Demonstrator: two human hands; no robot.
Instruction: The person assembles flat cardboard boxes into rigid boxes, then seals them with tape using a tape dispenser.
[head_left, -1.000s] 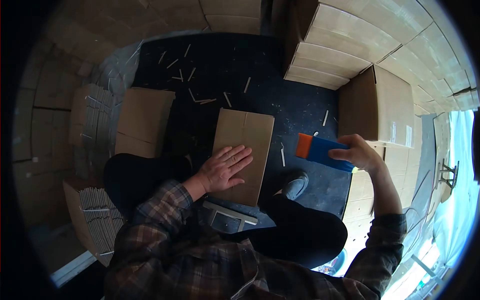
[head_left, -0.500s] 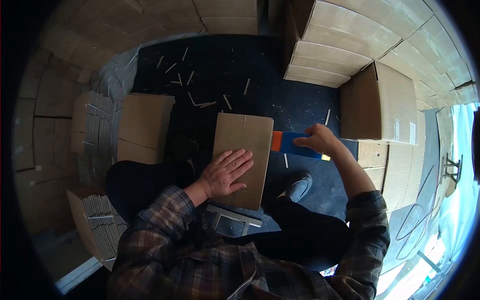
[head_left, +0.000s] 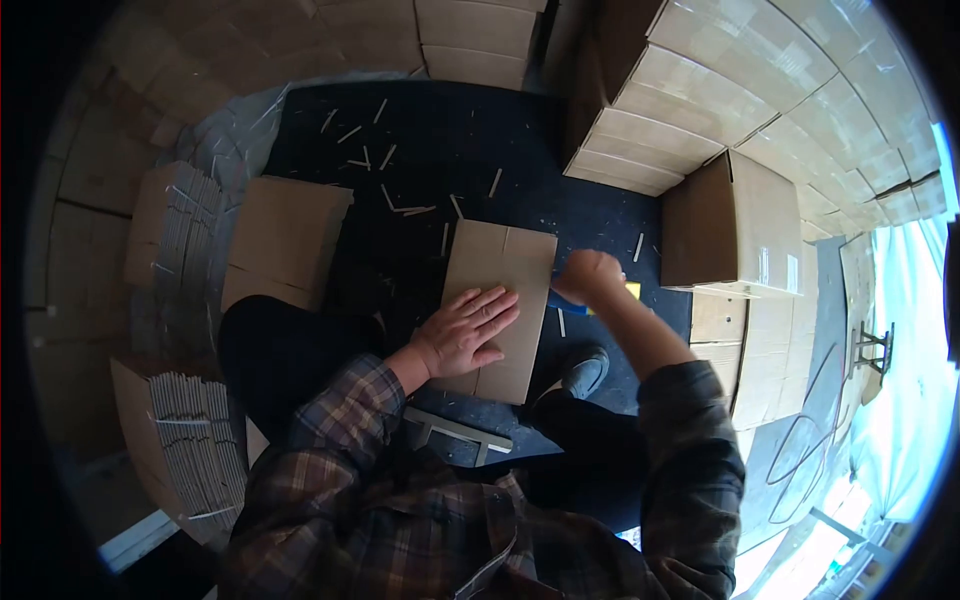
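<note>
A brown cardboard box (head_left: 525,290) stands in front of me above the floor, its flat top facing up. My left hand (head_left: 462,335) lies flat on it, fingers stretched out. Just past the box's right edge, my right hand (head_left: 588,277) is closed around a flat blue tool (head_left: 568,304) with a yellow end. Its inner end meets the right side of the box; the hand and box cover most of it, so I cannot tell its kind.
Stacked cartons (head_left: 700,85) rise at the back right, with a single large carton (head_left: 700,225) before them. Bundles of flattened cardboard (head_left: 195,440) stand at the left. Thin strips (head_left: 390,157) litter the dark floor. A metal stool frame (head_left: 460,430) shows below the box.
My right hand has moved left toward the box with the blue tool, and its orange part no longer shows. My left hand stays flat on the box. The whole view has shifted slightly.
</note>
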